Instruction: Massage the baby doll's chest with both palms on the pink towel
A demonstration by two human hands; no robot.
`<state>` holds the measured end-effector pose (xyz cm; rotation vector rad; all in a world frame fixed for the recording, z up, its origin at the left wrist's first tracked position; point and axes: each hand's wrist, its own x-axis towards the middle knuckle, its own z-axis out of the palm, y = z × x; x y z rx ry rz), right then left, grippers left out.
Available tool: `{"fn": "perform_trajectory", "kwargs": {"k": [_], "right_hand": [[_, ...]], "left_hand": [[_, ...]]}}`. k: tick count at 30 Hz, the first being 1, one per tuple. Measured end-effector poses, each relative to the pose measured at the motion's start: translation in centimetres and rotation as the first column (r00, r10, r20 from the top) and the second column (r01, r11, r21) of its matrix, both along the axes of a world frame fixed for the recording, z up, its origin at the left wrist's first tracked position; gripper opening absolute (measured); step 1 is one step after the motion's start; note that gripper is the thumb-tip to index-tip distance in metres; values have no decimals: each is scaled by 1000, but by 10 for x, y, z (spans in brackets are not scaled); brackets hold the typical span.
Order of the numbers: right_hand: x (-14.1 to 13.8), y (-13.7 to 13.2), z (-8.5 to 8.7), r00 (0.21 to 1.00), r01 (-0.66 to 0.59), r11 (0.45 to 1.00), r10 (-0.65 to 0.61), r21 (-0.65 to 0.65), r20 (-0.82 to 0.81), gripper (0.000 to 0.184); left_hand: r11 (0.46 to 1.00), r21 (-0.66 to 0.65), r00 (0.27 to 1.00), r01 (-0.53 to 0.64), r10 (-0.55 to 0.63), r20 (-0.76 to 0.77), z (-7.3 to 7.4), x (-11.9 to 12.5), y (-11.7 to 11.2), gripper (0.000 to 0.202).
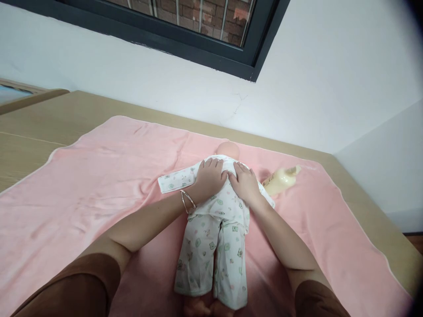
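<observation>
A baby doll [228, 149] lies on its back on a pink blanket [99, 189], dressed in a white printed top and trousers [214, 251]. My left hand [209, 178] rests flat on the doll's chest, fingers stretched out, a thin bangle on the wrist. My right hand [244, 182] lies flat beside it on the same chest, fingers together and extended. One sleeve [176, 180] of the top stretches out to the left. The doll's bare feet show at the bottom edge.
A cream-coloured bottle [280, 179] lies on the blanket just right of the doll. The blanket covers a wooden table [39, 127] against a white wall, with a dark-framed window [198, 39] above. The table's right edge drops off near the corner.
</observation>
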<state>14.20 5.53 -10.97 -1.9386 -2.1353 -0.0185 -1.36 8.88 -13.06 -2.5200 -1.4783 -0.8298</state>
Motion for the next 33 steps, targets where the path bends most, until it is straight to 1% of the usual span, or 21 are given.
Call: {"fn": "perform_trajectory", "kwargs": {"k": [3,4,6,7,9,10,11,13,15,17,19,21,24,26,30,33], "right_hand": [[-4,-5,-1,1000,-2,1000,3,-11,30,56],[-8,-11,-1,998,-12,1000,12,-2,61,56],[-15,-24,1,991,-44,999,40,25,130,55],[-17,-30,2,986,-61,998,55,35,156,54],[-19,-32,4,983,-75,996,67,42,170,51],[-17,-30,4,986,-63,997,57,36,159,51],[-14,-25,5,989,-41,999,37,20,141,51],[-8,-12,4,994,12,999,-9,-36,105,55],[-2,-1,2,996,48,994,-40,-95,85,60],[-1,2,2,996,52,991,-43,-120,76,61],[-5,-4,3,996,41,994,-33,-106,82,59],[-12,-17,6,994,15,997,-7,-74,113,57],[-21,-36,10,985,-28,999,33,-34,172,54],[-21,-39,12,984,-40,999,44,-26,174,53],[-11,-24,9,996,-25,999,27,-34,82,51],[-5,-10,3,1000,14,999,-13,-40,28,55]], "left_hand": [[995,85,998,56,-55,-15,1,1,-5,23],[992,106,997,74,-71,-29,1,1,-8,22],[987,124,994,101,-96,-47,2,1,-12,25],[987,123,995,100,-96,-40,2,1,-13,26],[992,108,998,59,-60,-1,0,1,-13,22],[995,95,999,27,-29,20,-1,1,-11,21],[997,81,999,-6,3,36,-2,1,-10,25],[997,58,998,-43,41,37,-3,2,-7,39],[998,53,999,-38,37,16,-4,2,-5,45],[998,61,1000,-5,5,-4,-4,3,-6,39],[997,74,999,31,-30,-13,-3,3,-8,31],[995,89,999,46,-45,-20,-2,3,-10,27],[994,102,999,41,-38,-29,1,3,-12,27],[993,101,998,53,-50,-28,1,3,-13,29],[995,61,997,75,-76,3,1,2,-11,28],[999,29,998,42,-43,47,-1,2,-8,26]]}}
